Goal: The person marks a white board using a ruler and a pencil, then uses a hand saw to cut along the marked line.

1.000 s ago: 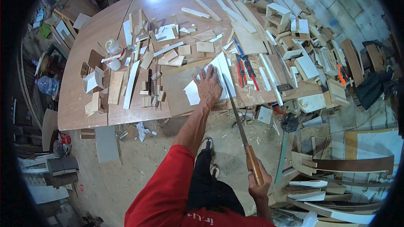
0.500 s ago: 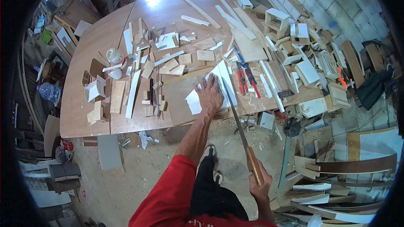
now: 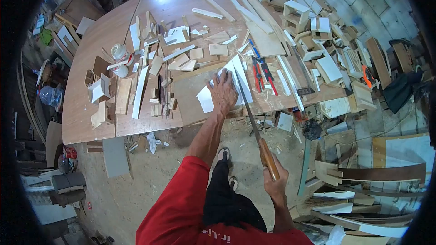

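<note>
My left hand lies with its fingers spread on a white board at the table's front edge. In my right hand is the wooden handle of a long saw. The saw's blade runs up to the white board, just right of my left fingers, and lies along a narrow line there. Under the board is a brown wooden panel. Pliers with red handles rest on the table to the right of the board.
Wood offcuts and strips lie over the table. Jars stand at the left. Small wooden frames are piled at the right. Below the table's right end is a stack of curved boards.
My right hand and the saw have moved up and slightly left in view, toward the table. My left hand stays pressed on the board. The whole view has shifted a little.
</note>
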Demonstrator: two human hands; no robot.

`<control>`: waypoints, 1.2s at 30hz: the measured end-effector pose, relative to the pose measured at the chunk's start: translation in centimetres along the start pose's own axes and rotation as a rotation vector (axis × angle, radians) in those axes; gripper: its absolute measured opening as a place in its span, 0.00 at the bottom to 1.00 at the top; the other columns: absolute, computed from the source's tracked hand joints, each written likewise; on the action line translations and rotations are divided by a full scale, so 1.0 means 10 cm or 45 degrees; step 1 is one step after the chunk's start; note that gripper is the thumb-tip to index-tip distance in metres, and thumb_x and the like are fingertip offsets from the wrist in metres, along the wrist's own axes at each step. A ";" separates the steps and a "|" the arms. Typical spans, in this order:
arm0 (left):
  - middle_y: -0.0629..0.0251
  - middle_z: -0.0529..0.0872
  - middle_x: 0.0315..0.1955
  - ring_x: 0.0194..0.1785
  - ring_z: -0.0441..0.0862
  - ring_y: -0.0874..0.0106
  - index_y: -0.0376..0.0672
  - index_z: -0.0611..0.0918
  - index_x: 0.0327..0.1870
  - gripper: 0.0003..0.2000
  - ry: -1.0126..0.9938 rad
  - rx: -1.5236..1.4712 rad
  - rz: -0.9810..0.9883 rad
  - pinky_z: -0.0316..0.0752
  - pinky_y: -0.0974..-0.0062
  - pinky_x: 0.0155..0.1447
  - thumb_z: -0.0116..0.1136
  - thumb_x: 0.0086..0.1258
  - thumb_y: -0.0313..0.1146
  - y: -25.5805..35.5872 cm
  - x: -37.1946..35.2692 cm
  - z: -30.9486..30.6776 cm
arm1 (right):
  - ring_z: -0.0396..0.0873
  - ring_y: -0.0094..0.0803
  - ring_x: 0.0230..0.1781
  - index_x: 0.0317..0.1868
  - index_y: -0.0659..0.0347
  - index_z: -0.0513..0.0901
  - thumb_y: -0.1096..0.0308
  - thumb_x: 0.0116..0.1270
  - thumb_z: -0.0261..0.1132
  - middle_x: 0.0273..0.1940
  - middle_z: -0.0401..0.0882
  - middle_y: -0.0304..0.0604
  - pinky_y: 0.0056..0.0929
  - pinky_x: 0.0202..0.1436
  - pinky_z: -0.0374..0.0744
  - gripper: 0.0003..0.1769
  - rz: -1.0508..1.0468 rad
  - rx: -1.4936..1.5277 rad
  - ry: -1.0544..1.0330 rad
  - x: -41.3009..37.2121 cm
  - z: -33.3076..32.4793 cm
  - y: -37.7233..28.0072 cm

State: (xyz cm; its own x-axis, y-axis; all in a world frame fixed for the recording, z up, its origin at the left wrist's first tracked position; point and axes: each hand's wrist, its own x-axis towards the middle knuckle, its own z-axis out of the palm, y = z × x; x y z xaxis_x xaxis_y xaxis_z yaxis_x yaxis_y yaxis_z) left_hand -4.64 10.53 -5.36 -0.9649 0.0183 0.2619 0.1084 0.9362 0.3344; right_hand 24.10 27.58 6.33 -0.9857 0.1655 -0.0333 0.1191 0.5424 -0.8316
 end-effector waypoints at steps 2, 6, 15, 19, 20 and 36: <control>0.63 0.68 0.69 0.71 0.61 0.54 0.47 0.73 0.67 0.26 0.010 0.016 0.005 0.51 0.41 0.71 0.54 0.64 0.34 0.00 0.04 -0.01 | 0.88 0.43 0.38 0.63 0.69 0.74 0.78 0.59 0.61 0.43 0.84 0.60 0.33 0.41 0.83 0.29 -0.203 -0.039 0.098 -0.08 0.04 0.15; 0.63 0.68 0.69 0.71 0.61 0.55 0.47 0.73 0.67 0.27 -0.002 0.043 0.009 0.53 0.41 0.70 0.54 0.63 0.34 -0.01 0.01 0.02 | 0.88 0.43 0.38 0.63 0.69 0.74 0.78 0.58 0.61 0.44 0.84 0.59 0.33 0.42 0.83 0.29 -0.243 -0.125 0.148 -0.20 -0.02 0.20; 0.63 0.67 0.69 0.70 0.62 0.54 0.46 0.73 0.66 0.28 0.013 0.018 0.014 0.53 0.38 0.70 0.55 0.61 0.34 0.01 -0.01 -0.02 | 0.87 0.46 0.45 0.61 0.75 0.75 0.79 0.57 0.62 0.47 0.83 0.62 0.33 0.47 0.82 0.28 -0.137 -0.013 0.123 -0.19 -0.03 0.13; 0.63 0.67 0.69 0.69 0.62 0.53 0.45 0.74 0.66 0.27 0.043 0.017 0.028 0.53 0.39 0.69 0.55 0.61 0.34 -0.01 0.01 0.02 | 0.87 0.44 0.44 0.61 0.72 0.75 0.78 0.56 0.63 0.46 0.84 0.61 0.31 0.47 0.82 0.29 -0.005 0.031 0.016 -0.20 -0.04 0.11; 0.62 0.67 0.69 0.69 0.62 0.53 0.44 0.74 0.65 0.27 0.049 0.004 0.032 0.52 0.39 0.70 0.55 0.61 0.34 -0.01 0.00 0.02 | 0.87 0.44 0.44 0.61 0.72 0.75 0.78 0.56 0.63 0.46 0.84 0.61 0.31 0.48 0.82 0.28 0.006 0.005 0.018 -0.33 -0.12 0.09; 0.64 0.68 0.69 0.71 0.61 0.56 0.48 0.72 0.67 0.27 -0.016 0.065 -0.015 0.51 0.42 0.71 0.53 0.64 0.33 0.02 0.02 -0.01 | 0.87 0.47 0.43 0.59 0.74 0.76 0.78 0.55 0.60 0.46 0.84 0.62 0.36 0.47 0.82 0.28 -0.003 0.014 0.047 -0.17 -0.02 0.10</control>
State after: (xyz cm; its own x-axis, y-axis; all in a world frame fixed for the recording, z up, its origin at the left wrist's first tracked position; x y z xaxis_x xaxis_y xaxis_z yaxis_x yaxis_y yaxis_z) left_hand -4.81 10.74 -5.16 -0.9691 0.0114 0.2464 0.0851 0.9530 0.2909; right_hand 25.92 28.03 5.66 -0.9808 0.1947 -0.0113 0.1156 0.5339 -0.8376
